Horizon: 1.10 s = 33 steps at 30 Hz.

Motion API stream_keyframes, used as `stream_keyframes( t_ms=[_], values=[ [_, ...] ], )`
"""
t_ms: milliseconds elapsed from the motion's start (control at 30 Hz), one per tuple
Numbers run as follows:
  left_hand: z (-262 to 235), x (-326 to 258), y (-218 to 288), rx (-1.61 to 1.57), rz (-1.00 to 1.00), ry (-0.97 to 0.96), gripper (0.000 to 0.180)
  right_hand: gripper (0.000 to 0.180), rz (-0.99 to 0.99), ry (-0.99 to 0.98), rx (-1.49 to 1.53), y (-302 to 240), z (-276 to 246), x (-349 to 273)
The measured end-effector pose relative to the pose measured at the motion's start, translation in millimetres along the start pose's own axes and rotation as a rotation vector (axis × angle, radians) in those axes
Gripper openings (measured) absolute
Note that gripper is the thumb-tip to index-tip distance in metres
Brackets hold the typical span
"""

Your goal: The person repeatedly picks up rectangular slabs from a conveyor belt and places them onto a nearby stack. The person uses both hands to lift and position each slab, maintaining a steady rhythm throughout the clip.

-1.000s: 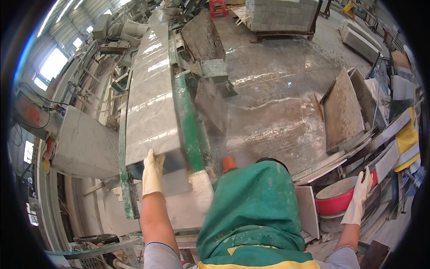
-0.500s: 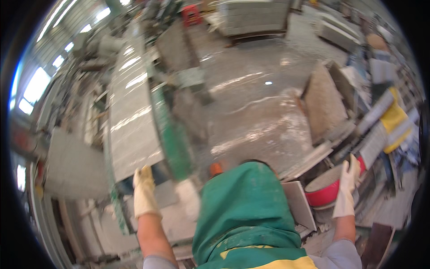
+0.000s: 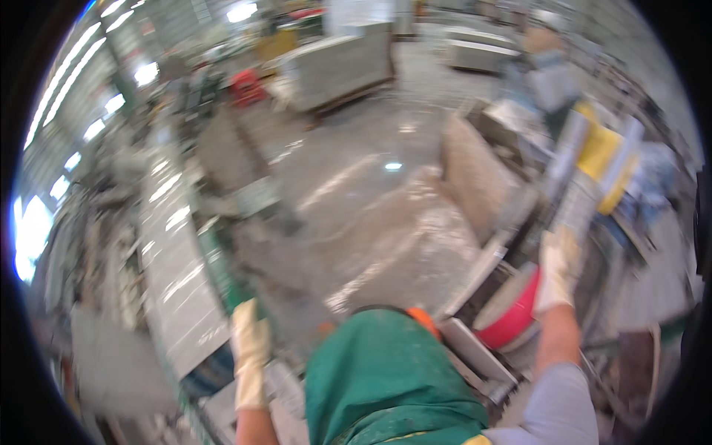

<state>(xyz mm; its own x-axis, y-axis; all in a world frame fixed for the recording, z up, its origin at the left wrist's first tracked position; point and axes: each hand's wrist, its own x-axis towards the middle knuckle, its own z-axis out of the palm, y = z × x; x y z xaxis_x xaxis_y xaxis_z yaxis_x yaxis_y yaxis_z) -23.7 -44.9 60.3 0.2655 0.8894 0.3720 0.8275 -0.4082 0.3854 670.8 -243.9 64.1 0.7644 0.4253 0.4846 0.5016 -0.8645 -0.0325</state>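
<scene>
"One long row of pale slabs [image 3: 182,285] lies at the left. How does it look?"

"Flat, smooth and glossy as polished stone, streaked with bright reflections. Blur hides how many pieces make it up."

"Then?"

"One green rail [image 3: 213,259] along its right side, and one left hand [image 3: 251,348] in a cream glove just beside the row's near end. The fingers look close together; whether they grip or touch anything, I cannot tell."

"In the middle?"

"One green apron [image 3: 393,378], smooth and rounded. Past it, one tilted brown board [image 3: 475,174], rough-looking."

"Farther right?"

"One round drum [image 3: 508,311], red-sided with a greyish top. Just by it, one right hand [image 3: 560,267], gloved alike, reaches toward one pale strip [image 3: 580,204]; I cannot tell how closed it is."

"Last?"

"One yellow piece [image 3: 601,152], between pale bars."
</scene>
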Motion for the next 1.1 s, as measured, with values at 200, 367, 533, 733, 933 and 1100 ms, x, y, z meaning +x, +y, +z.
stream_keyframes(
  t_ms=[200, 367, 533, 733, 933, 1100],
  values=[
    [33.0, -2.1, -2.2, 0.256, -0.073, -0.032, 0.049, 0.056, -0.047, -0.174, -0.223, 19.3, 9.5, 0.1],
    [41.6, -5.8, -8.5, 0.21, -0.086, 0.028, 0.038, 0.057, -0.041, -0.186, -0.217, 28.4, 21.0, -1.1],
    [42.0, -5.7, -11.7, 0.126, -0.098, 0.016, 0.035, 0.055, -0.101, -0.103, -0.184, 41.7, 37.7, -1.4],
    [40.6, -4.1, -9.3, 0.14, -0.092, 0.042, 0.029, 0.056, -0.11, -0.088, -0.188, 48.0, 45.2, -5.1],
    [44.1, -7.0, -14.5, 0.163, -0.101, 0.053, 0.03, 0.055, -0.137, -0.081, -0.132, 21.8, 11.9, -18.2],
    [38.7, -2.6, -14.0, 0.08, -0.18, -0.109, 0.028, 0.048, -0.059, -0.141, 0.076, -5.4, -26.2, -27.9]
  ],
)
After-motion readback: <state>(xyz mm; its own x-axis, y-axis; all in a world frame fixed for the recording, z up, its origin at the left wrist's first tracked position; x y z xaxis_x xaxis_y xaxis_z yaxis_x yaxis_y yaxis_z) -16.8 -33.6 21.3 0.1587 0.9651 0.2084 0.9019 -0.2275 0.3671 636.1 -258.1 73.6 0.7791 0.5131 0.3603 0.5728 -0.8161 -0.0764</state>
